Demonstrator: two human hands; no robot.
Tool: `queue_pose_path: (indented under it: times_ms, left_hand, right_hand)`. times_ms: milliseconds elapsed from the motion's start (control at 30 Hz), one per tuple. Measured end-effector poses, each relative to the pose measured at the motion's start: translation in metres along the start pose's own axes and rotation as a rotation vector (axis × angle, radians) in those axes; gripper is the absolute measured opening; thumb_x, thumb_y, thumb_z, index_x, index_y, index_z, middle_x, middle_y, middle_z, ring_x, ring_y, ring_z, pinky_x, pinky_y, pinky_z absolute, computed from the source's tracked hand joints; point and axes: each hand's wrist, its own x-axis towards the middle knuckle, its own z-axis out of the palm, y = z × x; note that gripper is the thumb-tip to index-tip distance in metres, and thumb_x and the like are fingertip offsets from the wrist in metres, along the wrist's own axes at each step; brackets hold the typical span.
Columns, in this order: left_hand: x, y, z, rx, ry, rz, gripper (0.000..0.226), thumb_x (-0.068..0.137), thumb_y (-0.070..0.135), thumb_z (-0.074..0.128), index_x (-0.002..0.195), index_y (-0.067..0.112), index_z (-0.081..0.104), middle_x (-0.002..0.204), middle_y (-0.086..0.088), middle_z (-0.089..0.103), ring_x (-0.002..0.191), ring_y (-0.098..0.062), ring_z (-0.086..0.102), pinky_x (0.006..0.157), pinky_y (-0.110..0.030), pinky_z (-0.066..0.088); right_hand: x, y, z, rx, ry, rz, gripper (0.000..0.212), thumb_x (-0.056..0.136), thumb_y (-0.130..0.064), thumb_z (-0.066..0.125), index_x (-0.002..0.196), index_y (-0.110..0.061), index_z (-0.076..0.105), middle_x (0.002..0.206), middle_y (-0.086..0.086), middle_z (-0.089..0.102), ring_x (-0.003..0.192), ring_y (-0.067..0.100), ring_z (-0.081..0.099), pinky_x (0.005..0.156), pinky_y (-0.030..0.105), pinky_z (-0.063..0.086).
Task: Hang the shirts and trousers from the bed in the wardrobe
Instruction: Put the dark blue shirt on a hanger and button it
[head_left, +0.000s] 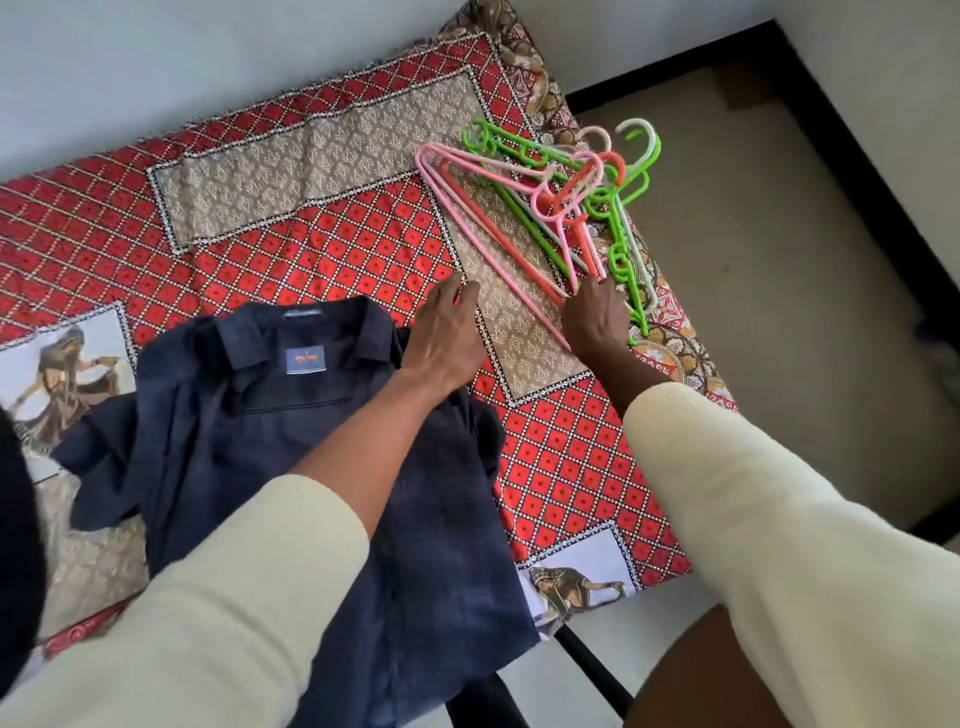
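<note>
- Presently: right hand (597, 317) pinching one hanger end in the pile (561, 208), left hand (449, 338) relaxed, flat beside the shirt (291, 441) on the bed (311, 218).
- Likely snag: interlocked hooks dragging neighbours off the edge.

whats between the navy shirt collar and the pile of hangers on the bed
The left hand, resting flat, and a stretch of bare bedspread lie between the navy shirt and the hangers. The head view shows this.

Bare bedspread (332, 249) between shirt (291, 415), hangers (561, 208)
</note>
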Motion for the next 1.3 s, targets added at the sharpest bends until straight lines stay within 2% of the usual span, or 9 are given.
queue_pose_path:
  times_ms: [233, 400, 567, 633, 800, 1000, 1167, 1233, 1300]
  left_hand:
    - [-0.019, -0.038, -0.005, -0.049, 0.058, -0.093, 0.057, 0.092, 0.002, 0.054, 0.146, 0.005, 0.037, 0.155, -0.015, 0.030, 0.144, -0.030, 0.028, 0.119, -0.038, 0.025]
    - [-0.041, -0.060, -0.023, -0.255, 0.256, -0.256, 0.040, 0.095, 0.004, 0.049, 0.136, 0.004, 0.049, 0.140, -0.013, 0.048, 0.131, -0.030, 0.042, 0.110, -0.038, 0.036]
    - [-0.056, -0.096, -0.072, -0.839, 0.537, -0.613, 0.078, 0.095, 0.044, 0.059, 0.155, 0.013, 0.019, 0.158, -0.010, 0.026, 0.142, -0.018, 0.029, 0.116, -0.032, 0.026]
    - [-0.068, -0.131, -0.085, -0.775, 0.573, -0.620, 0.097, 0.086, 0.052, 0.068, 0.156, 0.015, 0.013, 0.163, -0.009, 0.016, 0.149, -0.022, 0.017, 0.121, -0.035, 0.015]
    - [-0.116, -0.196, -0.074, -0.371, 0.447, -0.313, 0.040, 0.085, 0.052, 0.060, 0.096, 0.015, 0.068, 0.097, -0.008, 0.066, 0.100, -0.027, 0.056, 0.088, -0.038, 0.045]
    - [-0.180, -0.210, -0.054, -0.590, 0.371, -0.709, 0.048, 0.098, 0.037, 0.054, 0.072, -0.003, 0.059, 0.075, -0.013, 0.072, 0.076, -0.033, 0.060, 0.062, -0.031, 0.030]
    - [-0.206, -0.217, -0.042, -0.693, 0.085, -0.572, 0.041, 0.100, 0.044, 0.049, 0.086, 0.010, 0.067, 0.074, 0.000, 0.072, 0.070, -0.020, 0.068, 0.066, -0.030, 0.050]
    - [-0.208, -0.219, -0.044, -0.768, 0.177, -0.634, 0.033, 0.100, 0.050, 0.044, 0.114, 0.027, 0.064, 0.075, 0.001, 0.071, 0.057, -0.018, 0.069, 0.058, -0.026, 0.053]
    - [-0.203, -0.227, -0.050, -0.710, 0.456, -0.724, 0.021, 0.099, 0.039, 0.045, 0.109, 0.027, 0.059, 0.075, -0.007, 0.071, 0.060, -0.028, 0.068, 0.057, -0.033, 0.053]
  right_hand:
    - [-0.004, -0.014, 0.000, 0.350, 0.030, -0.002, 0.026, 0.087, -0.004, 0.041, 0.111, 0.002, 0.051, 0.098, 0.020, 0.057, 0.080, 0.029, 0.050, 0.060, 0.036, 0.035]
    - [-0.037, -0.046, -0.008, 0.857, 0.103, 0.103, 0.033, 0.079, 0.003, 0.039, 0.095, -0.016, 0.061, 0.091, 0.014, 0.063, 0.072, 0.025, 0.055, 0.057, 0.040, 0.048]
    - [-0.061, -0.057, -0.022, 1.143, -0.318, 0.170, 0.045, 0.070, 0.015, 0.037, 0.090, -0.012, 0.067, 0.055, 0.007, 0.051, 0.032, 0.011, 0.029, 0.039, 0.012, 0.018]
    - [-0.072, -0.056, -0.018, 1.226, -0.595, 0.162, 0.046, 0.062, 0.013, 0.033, 0.092, -0.009, 0.060, 0.052, 0.007, 0.044, 0.028, 0.008, 0.020, 0.040, 0.007, 0.017]
    - [-0.103, -0.057, -0.006, 1.284, -0.984, 0.231, 0.039, 0.056, 0.002, 0.031, 0.087, -0.013, 0.050, 0.048, 0.001, 0.038, 0.026, 0.006, 0.019, 0.038, 0.007, 0.015]
    - [-0.135, -0.116, 0.014, 0.541, -0.872, -0.105, 0.019, 0.091, -0.021, 0.054, 0.088, -0.008, 0.068, 0.079, 0.015, 0.071, 0.053, 0.021, 0.056, 0.043, 0.020, 0.036]
    - [-0.161, -0.175, 0.032, 0.390, -0.667, -0.202, 0.041, 0.101, -0.037, 0.050, 0.068, -0.012, 0.051, 0.056, 0.005, 0.045, 0.041, 0.015, 0.036, 0.041, 0.023, 0.023]
    - [-0.156, -0.179, 0.042, 0.514, -0.594, -0.132, 0.042, 0.099, -0.037, 0.054, 0.074, -0.004, 0.059, 0.055, 0.003, 0.037, 0.039, 0.011, 0.029, 0.038, 0.022, 0.020]
    - [-0.147, -0.176, 0.043, 0.628, -0.561, -0.023, 0.037, 0.096, -0.034, 0.059, 0.074, -0.004, 0.062, 0.050, 0.000, 0.039, 0.036, 0.008, 0.029, 0.034, 0.020, 0.020]
